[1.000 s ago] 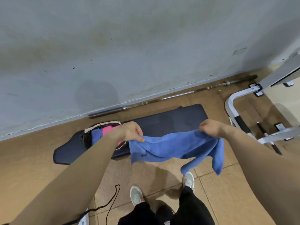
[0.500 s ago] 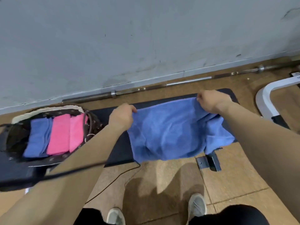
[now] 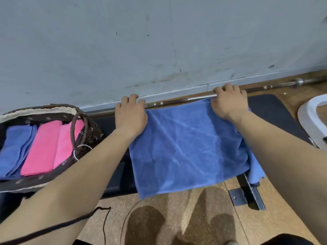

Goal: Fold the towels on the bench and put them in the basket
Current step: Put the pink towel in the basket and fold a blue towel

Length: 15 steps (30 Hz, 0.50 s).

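Note:
A blue towel (image 3: 185, 147) lies spread flat across the black padded bench (image 3: 272, 110), its near edge hanging over the bench's front. My left hand (image 3: 131, 115) grips the towel's far left corner and my right hand (image 3: 228, 101) grips its far right corner, both at the bench's far edge. A fold of the towel droops off the right side under my right forearm. At the bench's left end stands a dark woven basket (image 3: 88, 128) holding a folded blue towel (image 3: 16, 147) and two folded pink towels (image 3: 46, 147).
A steel barbell (image 3: 194, 99) lies on the floor along the grey wall behind the bench. A white machine frame (image 3: 311, 117) stands at the right. The bench's metal foot (image 3: 247, 195) sticks out on the tiled floor, and a black cord (image 3: 104, 220) trails near my feet.
Both hands have carried the blue towel from mid-air down onto the bench and pushed its top edge out to the far side, spreading it flat. The view has moved closer and lower.

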Each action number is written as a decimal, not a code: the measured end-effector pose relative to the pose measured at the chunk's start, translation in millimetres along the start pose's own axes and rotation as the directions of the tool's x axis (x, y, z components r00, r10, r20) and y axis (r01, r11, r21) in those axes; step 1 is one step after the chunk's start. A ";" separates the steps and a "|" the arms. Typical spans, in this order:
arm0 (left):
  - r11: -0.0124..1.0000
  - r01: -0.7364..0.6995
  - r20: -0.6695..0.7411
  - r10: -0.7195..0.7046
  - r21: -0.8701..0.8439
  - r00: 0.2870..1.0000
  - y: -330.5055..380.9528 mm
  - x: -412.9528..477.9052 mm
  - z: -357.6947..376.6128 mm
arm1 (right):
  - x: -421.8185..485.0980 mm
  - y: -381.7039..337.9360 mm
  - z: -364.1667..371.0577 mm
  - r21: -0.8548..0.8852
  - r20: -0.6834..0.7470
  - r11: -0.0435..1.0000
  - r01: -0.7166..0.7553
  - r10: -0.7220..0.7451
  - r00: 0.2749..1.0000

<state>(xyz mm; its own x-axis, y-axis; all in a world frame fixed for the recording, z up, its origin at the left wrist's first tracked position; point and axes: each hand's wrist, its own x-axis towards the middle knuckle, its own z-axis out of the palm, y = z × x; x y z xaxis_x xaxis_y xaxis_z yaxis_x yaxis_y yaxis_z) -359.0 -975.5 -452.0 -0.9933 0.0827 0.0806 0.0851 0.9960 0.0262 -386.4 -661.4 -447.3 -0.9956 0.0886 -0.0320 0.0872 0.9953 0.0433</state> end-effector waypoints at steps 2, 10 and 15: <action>0.999 -0.028 -0.034 0.026 -0.047 0.999 15.3 -23.9 -3.5 | -26.3 -9.2 -1.7 0.059 -0.097 0.997 0.043 -0.037 0.995; 0.978 0.036 0.260 0.019 -0.206 0.965 54.8 -136.8 13.0 | -144.8 -47.7 17.2 0.222 0.081 0.955 0.197 -0.220 0.972; 0.991 -0.060 0.302 0.093 -0.116 0.949 18.8 -156.3 10.9 | -184.6 -63.8 26.6 0.231 0.233 0.945 0.230 -0.284 0.930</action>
<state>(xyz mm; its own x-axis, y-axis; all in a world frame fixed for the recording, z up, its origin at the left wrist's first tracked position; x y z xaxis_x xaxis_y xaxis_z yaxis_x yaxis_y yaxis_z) -203.0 -969.3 -475.0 -0.9580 0.1812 -0.2221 0.1535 0.9787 0.1365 -207.2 -740.2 -470.7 -0.9423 -0.1905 -0.2751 -0.1388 0.9706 -0.1968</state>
